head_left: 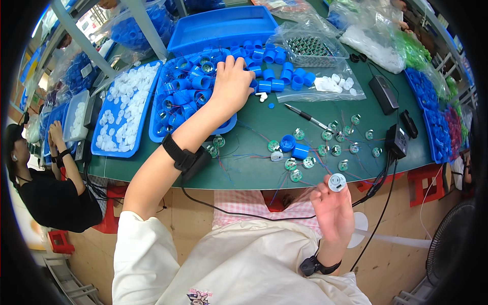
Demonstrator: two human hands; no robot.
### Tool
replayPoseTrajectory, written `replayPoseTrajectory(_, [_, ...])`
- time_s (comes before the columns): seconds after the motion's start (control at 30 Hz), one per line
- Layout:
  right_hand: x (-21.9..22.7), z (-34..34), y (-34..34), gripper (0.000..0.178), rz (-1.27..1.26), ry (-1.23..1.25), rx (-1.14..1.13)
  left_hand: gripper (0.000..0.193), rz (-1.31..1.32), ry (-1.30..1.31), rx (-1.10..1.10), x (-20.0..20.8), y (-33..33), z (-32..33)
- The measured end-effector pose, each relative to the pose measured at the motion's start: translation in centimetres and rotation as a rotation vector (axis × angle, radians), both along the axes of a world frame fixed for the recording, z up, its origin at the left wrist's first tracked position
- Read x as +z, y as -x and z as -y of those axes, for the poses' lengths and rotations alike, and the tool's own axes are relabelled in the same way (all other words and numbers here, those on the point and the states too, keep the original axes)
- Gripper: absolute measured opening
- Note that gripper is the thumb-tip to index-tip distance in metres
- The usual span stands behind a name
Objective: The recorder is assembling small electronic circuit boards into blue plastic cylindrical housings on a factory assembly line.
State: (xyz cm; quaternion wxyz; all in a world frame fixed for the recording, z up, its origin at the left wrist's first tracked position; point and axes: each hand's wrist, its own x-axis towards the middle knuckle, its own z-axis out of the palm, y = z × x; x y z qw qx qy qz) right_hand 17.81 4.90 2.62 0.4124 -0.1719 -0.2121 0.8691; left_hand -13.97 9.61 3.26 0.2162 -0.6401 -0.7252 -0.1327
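Note:
My left hand (231, 84) reaches over the right edge of a blue tray (154, 119) heaped with blue plastic cups (180, 85). Its fingers bend down among the cups, closed around something their own backs hide. Loose blue cups (269, 74) lie right beside it. My right hand (333, 211) is raised palm up in front of the table edge. Between its fingertips is a small white disc (336, 182) with dark slots. Beyond that hand, small round green circuit boards (336, 150) with thin red and blue wires are scattered, along with two blue cups (300, 151).
A pen (307, 117) lies across the green table (244, 170). White caps fill a blue tray (96, 147) on the left. A clear box of boards (311, 46) stands at the back. Black adapters (384, 95) and cables sit right. Another person (56, 188) works at far left.

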Motion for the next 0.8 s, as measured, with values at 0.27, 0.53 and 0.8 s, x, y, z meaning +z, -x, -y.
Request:
replayPoseTrajectory(0.27, [-0.4, -0.2, 0.2, 0.018, 0.02, -0.222, -0.1, 0.034, 0.252, -0.159, -0.159, 2.9, -2.9, 3.5])
replayPoseTrajectory(0.53, [1.3, -0.5, 1.6, 0.019, 0.401, -0.758, -0.285, 0.034, 0.901, 0.023, -0.559, 6.4, -9.1, 10.8])
replayPoseTrajectory(0.8, [2.7, 0.8, 3.4, 0.025, 0.475, -0.88, -0.083, 0.035, 1.005, -0.26, -0.526, 3.9, -11.5, 13.9])
